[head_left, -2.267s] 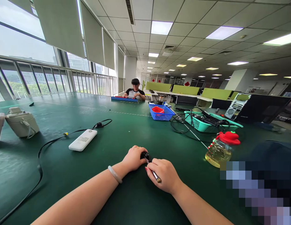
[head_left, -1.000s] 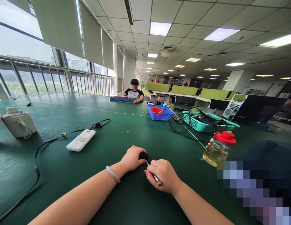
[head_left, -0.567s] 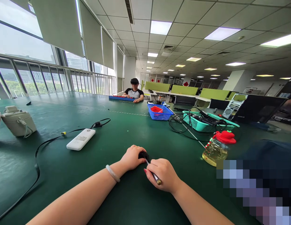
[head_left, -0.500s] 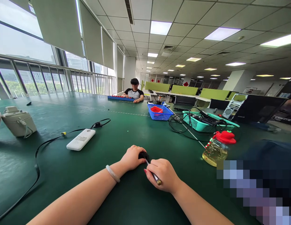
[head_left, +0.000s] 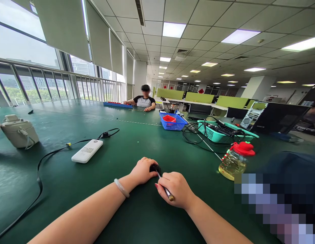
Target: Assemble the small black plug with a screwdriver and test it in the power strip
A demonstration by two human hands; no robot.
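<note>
Head view. At lower centre of the frame we see the left hand (head_left: 143, 171) curled over a small black part (head_left: 155, 168) that rests on the green table (head_left: 147, 139). Its fingers are drawn together and clamped on the part, pressing it to the table top. A pale bracelet (head_left: 121, 188) circles the left wrist.

Just right of it lies the right hand (head_left: 176, 189). Its fingers are pinched shut around a thin tool (head_left: 167, 193), held like a pen. The tool's metal tip meets the black part, and its brass-coloured end juts out over the knuckles. We cannot tell what kind of tip the tool has.

At centre left we note a white flat device (head_left: 87, 150), with a black cable (head_left: 56, 153) running past it toward the lower left corner. At the left edge stands a beige appliance (head_left: 19, 132).

At centre right a bottle (head_left: 235, 162) with a red cap holds yellow liquid, well apart from the hands. Behind it we see a teal basket (head_left: 218, 134) with tangled cords, and to its left a blue basket (head_left: 173, 123) with a red container inside. An open computer case (head_left: 274, 117) lies at the right edge.

In the middle distance a co-worker (head_left: 145, 100) sits at the far side of the table, one hand on a long blue tray (head_left: 117, 104).
</note>
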